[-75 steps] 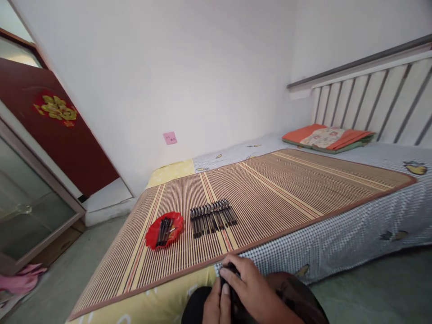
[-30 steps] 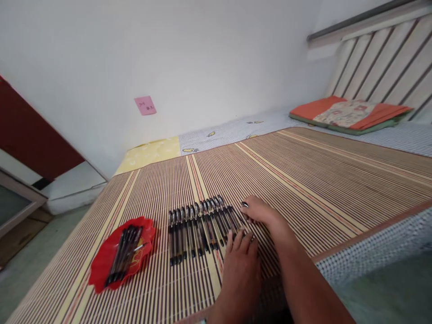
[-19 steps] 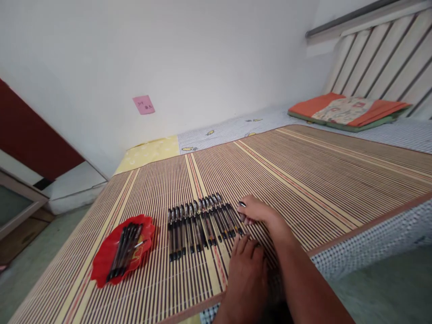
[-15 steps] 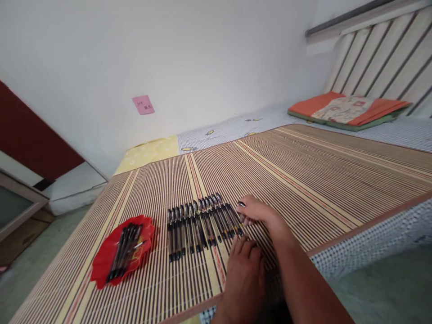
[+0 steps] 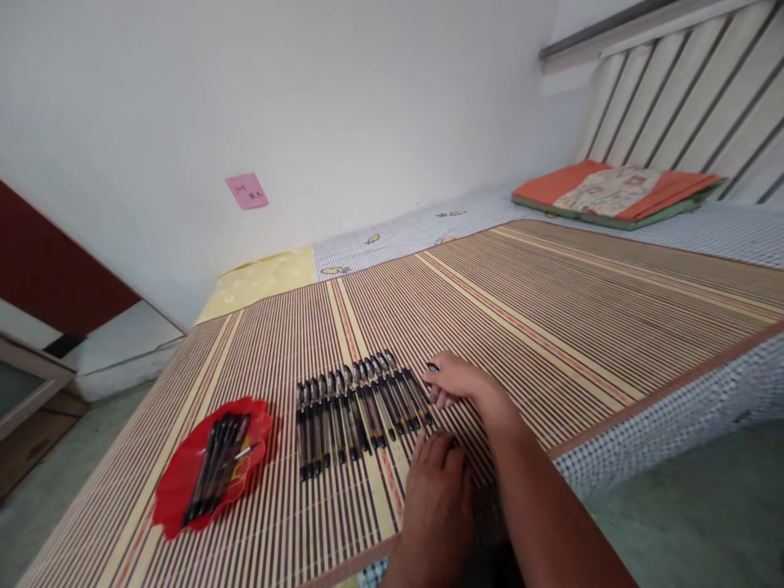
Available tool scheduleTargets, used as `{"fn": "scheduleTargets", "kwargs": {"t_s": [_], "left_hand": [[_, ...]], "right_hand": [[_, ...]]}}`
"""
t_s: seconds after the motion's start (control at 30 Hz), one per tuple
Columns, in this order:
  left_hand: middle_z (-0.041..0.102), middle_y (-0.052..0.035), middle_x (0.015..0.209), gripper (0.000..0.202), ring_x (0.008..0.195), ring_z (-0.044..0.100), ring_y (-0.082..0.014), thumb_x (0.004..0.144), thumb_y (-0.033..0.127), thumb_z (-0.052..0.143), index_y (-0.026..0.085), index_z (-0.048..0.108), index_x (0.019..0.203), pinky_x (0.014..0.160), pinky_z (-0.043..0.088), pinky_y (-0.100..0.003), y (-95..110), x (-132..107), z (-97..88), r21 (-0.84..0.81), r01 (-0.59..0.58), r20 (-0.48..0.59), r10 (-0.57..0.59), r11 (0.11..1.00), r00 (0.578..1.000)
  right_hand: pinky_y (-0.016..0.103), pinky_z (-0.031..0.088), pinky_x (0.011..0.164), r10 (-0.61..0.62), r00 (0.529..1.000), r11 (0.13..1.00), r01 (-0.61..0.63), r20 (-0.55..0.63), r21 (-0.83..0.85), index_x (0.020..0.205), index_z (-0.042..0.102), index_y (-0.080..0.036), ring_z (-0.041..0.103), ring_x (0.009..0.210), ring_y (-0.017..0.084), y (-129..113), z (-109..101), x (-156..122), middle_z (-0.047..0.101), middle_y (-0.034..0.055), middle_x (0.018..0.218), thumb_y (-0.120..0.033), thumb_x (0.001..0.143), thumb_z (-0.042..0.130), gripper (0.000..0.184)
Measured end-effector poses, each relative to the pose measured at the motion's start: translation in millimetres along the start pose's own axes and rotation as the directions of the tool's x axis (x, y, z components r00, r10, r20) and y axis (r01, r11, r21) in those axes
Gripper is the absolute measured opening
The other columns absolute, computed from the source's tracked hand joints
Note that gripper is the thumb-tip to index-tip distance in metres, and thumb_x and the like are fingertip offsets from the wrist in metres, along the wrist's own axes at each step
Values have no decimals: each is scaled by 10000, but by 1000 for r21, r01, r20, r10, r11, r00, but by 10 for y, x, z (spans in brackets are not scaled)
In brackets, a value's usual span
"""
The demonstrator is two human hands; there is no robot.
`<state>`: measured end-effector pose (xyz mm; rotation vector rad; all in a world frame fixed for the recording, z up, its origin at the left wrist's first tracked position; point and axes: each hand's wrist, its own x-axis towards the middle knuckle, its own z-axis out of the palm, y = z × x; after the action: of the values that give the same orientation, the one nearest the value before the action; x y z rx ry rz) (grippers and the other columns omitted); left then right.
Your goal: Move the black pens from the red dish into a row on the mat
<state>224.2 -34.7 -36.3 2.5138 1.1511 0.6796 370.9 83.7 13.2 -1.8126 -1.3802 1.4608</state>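
Note:
My right hand (image 5: pixel 454 379) is closed at the right end of a row of pens (image 5: pixel 343 412). A black pen cap (image 5: pixel 433 367) shows at its fingers; the rest of that pen is mostly hidden under the hand. My left hand (image 5: pixel 438 482) lies palm down on the mat just below, fingers slightly bent, near the lower end of the row. Nothing shows in it. Several clear-barrelled pens with black caps lie side by side, caps pointing away from me. To their left, a red scalloped plate (image 5: pixel 175 474) holds several more pens (image 5: pixel 217 465).
The striped bamboo mat (image 5: pixel 527 327) covers a bed, with its near edge dropping to the floor at right. A folded orange cloth (image 5: pixel 618 192) lies at the far right by a white slatted headboard (image 5: pixel 674 90). A pink note (image 5: pixel 247 191) is on the wall.
The whole view has shifted slightly, with the scene moving left. Both hands keep almost the same place beside the row, and the pens lie as before.

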Motion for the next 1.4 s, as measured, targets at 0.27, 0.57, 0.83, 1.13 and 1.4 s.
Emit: {"fn": "scheduleTargets", "kwargs": {"t_s": [0.27,0.57,0.83,1.13,1.4], "left_hand": [[637,-158,1241,299,1188,580,-314,850,48,517,130,647,1106,1103,394,-607,-29,25,2,35,-30,-13,30,999,999],[676,-123,1131,261,1076,622,-241,938,148,468,176,654,1118,967,505,-432,-6,-23,-62,-328,33,-161,-91,944,983],[725,-97,975,401,760,674,-173,924,449,558,175,596,1215,677,509,-271,-118,147,-380,-917,210,-25,-574,339,818],[698,-34,838,389,729,674,-155,784,379,760,163,630,1081,642,497,-234,-174,194,-549,-996,0,58,-627,-93,777],[696,-40,724,369,605,637,-132,795,418,737,135,606,993,554,441,-217,-201,152,-622,-988,9,104,-620,-156,778]], "right_hand": [[194,460,390,-31,999,999,31,5,-5,915,513,-150,628,410,147,84,4,76,644,2,504,-139,936,488,35],[186,424,404,-110,986,986,125,-125,114,785,492,-177,585,390,113,0,-41,32,630,-7,504,-171,950,495,165],[303,519,851,-605,788,684,441,115,581,878,670,-136,691,880,165,-334,195,-291,736,106,957,-442,903,579,320],[216,442,530,-524,745,832,344,414,435,940,738,-172,577,571,107,-417,569,-288,714,43,803,-526,927,491,432],[308,470,853,-617,772,768,548,153,331,1002,697,-181,633,899,166,-381,371,-240,694,43,961,-434,853,644,298]]}}
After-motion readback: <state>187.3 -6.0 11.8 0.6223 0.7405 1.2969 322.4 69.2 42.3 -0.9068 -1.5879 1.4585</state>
